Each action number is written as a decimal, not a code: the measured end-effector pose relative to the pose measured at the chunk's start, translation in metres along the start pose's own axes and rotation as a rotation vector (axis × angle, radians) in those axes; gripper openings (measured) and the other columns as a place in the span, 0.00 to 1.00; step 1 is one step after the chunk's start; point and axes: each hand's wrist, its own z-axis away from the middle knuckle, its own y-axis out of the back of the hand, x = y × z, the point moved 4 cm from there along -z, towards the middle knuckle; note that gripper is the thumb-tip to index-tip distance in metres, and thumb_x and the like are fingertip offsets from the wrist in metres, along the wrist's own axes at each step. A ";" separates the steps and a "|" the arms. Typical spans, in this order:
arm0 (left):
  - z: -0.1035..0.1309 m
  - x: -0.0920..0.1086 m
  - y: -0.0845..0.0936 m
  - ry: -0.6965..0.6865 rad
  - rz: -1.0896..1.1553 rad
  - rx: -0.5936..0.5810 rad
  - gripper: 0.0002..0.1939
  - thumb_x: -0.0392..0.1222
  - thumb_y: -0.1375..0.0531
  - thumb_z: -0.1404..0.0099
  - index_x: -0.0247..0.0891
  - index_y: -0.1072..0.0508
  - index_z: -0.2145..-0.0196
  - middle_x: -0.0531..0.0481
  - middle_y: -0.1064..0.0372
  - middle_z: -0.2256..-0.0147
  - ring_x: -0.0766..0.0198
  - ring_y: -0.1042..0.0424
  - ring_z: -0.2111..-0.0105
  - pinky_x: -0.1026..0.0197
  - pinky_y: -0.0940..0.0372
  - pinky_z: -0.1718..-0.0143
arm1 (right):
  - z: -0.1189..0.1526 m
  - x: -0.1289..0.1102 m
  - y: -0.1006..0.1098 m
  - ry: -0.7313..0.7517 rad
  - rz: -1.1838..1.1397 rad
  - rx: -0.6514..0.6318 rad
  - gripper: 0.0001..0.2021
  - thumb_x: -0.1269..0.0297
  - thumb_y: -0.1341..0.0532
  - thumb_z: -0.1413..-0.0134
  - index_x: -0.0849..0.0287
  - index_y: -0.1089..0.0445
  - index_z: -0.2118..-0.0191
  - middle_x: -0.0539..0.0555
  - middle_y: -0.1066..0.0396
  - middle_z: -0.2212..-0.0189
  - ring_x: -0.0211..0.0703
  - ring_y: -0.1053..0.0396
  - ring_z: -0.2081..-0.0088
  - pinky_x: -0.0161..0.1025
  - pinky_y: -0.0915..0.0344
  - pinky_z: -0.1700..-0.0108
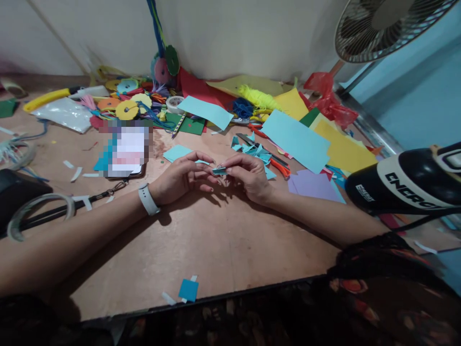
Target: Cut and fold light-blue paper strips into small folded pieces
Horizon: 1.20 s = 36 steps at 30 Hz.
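Just above the middle of the table, my right hand [250, 175] pinches a small folded piece of teal paper [218, 171] between thumb and fingers. My left hand [185, 177] is beside it with fingers curved and apart, its fingertips close to the paper's left end; whether they touch it I cannot tell. Behind my left hand lies a light blue paper sheet [177, 153]. A pile of folded light blue paper pieces [256, 151] lies behind my right hand, with orange-handled scissors [280, 168] among them.
Purple paper sheets [311, 186] and a black bottle [403, 180] are at the right. A phone [129, 149] lies at the left, near a clear tape ring [39, 216]. A blue paper square [188, 290] sits near the front edge. Coloured paper and cords line the wall below a fan [391, 24].
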 end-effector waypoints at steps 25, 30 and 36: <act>-0.001 -0.002 -0.002 -0.069 -0.096 -0.008 0.13 0.37 0.31 0.41 0.36 0.31 0.61 0.55 0.26 0.69 0.67 0.23 0.71 0.70 0.29 0.75 | -0.003 0.006 0.002 -0.055 -0.046 -0.022 0.06 0.61 0.40 0.51 0.55 0.31 0.66 0.46 0.30 0.73 0.33 0.35 0.75 0.32 0.38 0.75; 0.000 -0.002 -0.004 -0.127 -0.169 -0.017 0.14 0.38 0.31 0.39 0.36 0.32 0.60 0.55 0.27 0.69 0.67 0.23 0.69 0.72 0.30 0.75 | -0.002 0.008 -0.003 -0.154 0.008 -0.123 0.19 0.48 0.46 0.40 0.56 0.38 0.76 0.45 0.39 0.84 0.32 0.42 0.85 0.32 0.47 0.83; -0.001 -0.001 -0.002 -0.162 -0.302 -0.017 0.14 0.41 0.33 0.37 0.37 0.33 0.58 0.53 0.27 0.69 0.65 0.23 0.68 0.71 0.30 0.75 | 0.002 -0.001 -0.009 -0.080 0.122 -0.210 0.17 0.53 0.41 0.40 0.57 0.38 0.75 0.44 0.39 0.83 0.30 0.42 0.83 0.30 0.45 0.82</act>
